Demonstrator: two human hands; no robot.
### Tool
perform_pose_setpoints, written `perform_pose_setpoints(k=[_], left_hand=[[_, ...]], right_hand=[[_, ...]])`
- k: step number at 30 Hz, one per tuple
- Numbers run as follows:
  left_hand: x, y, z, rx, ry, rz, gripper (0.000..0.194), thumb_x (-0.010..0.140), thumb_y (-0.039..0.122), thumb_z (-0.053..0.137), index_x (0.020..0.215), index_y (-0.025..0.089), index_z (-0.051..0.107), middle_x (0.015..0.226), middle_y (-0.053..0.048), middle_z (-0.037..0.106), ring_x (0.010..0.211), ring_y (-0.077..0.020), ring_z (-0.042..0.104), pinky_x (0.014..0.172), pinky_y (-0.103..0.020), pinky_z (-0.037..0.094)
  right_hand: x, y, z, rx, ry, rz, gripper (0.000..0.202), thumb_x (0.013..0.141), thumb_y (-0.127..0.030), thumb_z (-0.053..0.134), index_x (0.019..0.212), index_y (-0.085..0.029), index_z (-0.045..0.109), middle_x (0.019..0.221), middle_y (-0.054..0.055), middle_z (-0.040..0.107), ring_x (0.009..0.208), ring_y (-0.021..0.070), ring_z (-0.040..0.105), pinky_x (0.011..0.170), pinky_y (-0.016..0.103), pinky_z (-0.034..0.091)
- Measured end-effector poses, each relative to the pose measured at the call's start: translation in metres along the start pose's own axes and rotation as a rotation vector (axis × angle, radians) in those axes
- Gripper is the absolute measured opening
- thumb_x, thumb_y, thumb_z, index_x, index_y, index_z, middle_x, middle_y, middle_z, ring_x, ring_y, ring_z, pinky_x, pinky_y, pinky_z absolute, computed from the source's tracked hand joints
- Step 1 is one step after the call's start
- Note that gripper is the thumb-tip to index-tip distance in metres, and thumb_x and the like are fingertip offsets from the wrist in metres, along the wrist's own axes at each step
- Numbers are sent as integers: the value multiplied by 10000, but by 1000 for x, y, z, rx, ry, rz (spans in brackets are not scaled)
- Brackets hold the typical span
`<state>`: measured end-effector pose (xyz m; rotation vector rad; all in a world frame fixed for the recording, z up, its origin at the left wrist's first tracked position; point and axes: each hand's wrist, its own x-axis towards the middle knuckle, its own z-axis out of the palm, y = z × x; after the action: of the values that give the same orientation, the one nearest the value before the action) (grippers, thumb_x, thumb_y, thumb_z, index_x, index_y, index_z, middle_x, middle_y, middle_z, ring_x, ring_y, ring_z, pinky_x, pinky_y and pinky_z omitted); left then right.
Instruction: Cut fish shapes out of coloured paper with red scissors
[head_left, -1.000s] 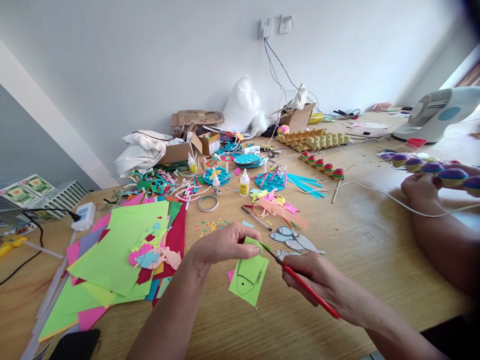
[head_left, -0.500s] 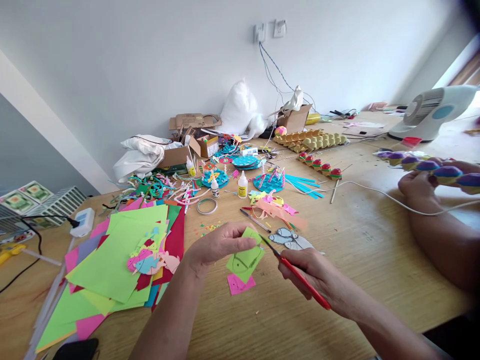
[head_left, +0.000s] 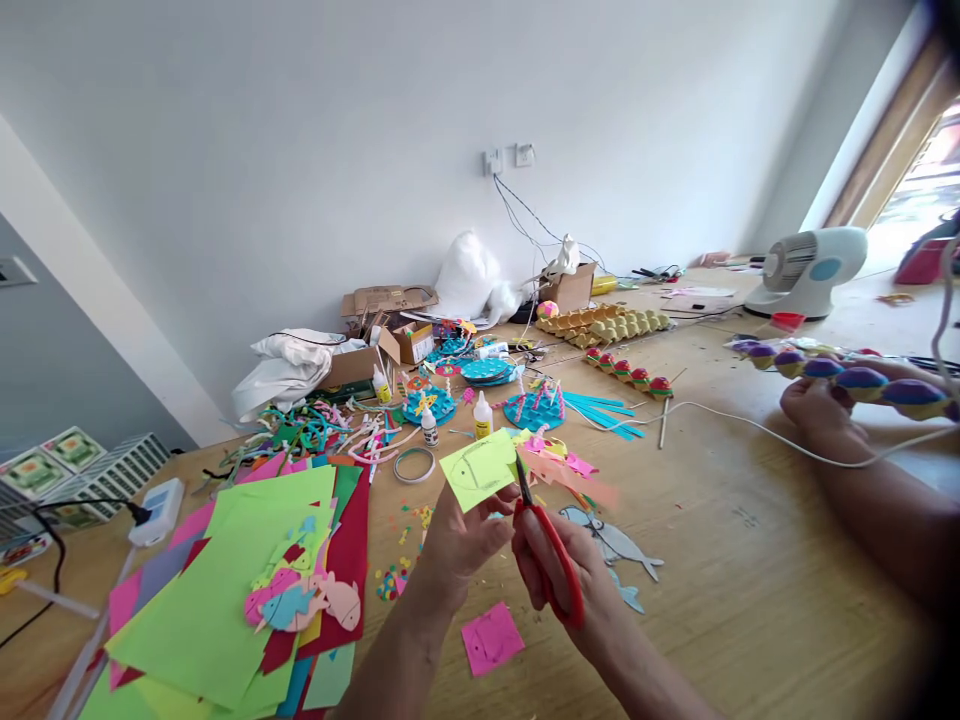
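Observation:
A light green paper piece (head_left: 474, 468) with a fish drawn on it is held up in my left hand (head_left: 457, 540), fingers behind it. Red-handled scissors (head_left: 556, 570) are gripped in my right hand (head_left: 574, 575), their dark blades at the paper's right edge. Below my hands, a pink paper square (head_left: 493, 638) with a drawing lies on the table (head_left: 712, 600). Grey-blue paper fish (head_left: 619, 540) lie just right of the scissors. Cut-out paper fish (head_left: 289, 605) rest on the coloured sheets (head_left: 202, 580) at the left.
Glue bottles (head_left: 483, 415) and a tape roll (head_left: 414, 464) stand beyond my hands, near blue decorated discs (head_left: 535, 405). Another person's hand (head_left: 825, 410) holds a painted egg-carton strip (head_left: 862, 382) at the right. A white cable (head_left: 750, 420) crosses the table; a fan (head_left: 814, 270) stands behind.
The view has tilted up. My left hand has turned and raised the green paper, showing the fish drawing. The scissors point more upward, and the pink square is uncovered.

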<state>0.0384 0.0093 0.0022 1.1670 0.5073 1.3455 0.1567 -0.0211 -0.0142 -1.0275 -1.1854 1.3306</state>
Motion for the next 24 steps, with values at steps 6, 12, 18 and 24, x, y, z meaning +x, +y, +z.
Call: perform_pose_setpoints(k=[6, 12, 18, 24], left_hand=[[-2, -8, 6, 158, 357, 26, 259, 643, 412, 737, 596, 181, 629, 693, -20, 652, 759, -180, 615, 820, -318, 460], [0, -15, 0, 139, 596, -35, 232, 645, 410, 704, 602, 193, 634, 650, -10, 636, 725, -187, 623, 775, -322, 478], [4, -11, 6, 72, 688, -40, 234, 592, 367, 736, 666, 165, 644, 702, -22, 654, 752, -186, 627, 747, -300, 479], [2, -8, 13, 48, 674, -95, 205, 598, 339, 728, 621, 167, 618, 591, -2, 616, 755, -202, 647, 760, -312, 487]], right_hand=[[-2, 8, 14, -16, -33, 13, 516, 760, -679, 456, 618, -184, 486, 344, -70, 406, 311, 66, 333, 361, 189, 241], [-3, 11, 23, -41, -48, 43, 508, 759, -670, 459, 609, -185, 483, 344, -72, 405, 315, 60, 312, 366, 189, 251], [-3, 10, 28, -39, -45, 39, 518, 755, -679, 454, 616, -181, 491, 357, -71, 401, 324, 69, 333, 375, 197, 273], [-4, 7, 25, -73, -29, 8, 485, 768, -651, 457, 615, -190, 464, 373, -64, 415, 352, 81, 364, 400, 204, 293]])
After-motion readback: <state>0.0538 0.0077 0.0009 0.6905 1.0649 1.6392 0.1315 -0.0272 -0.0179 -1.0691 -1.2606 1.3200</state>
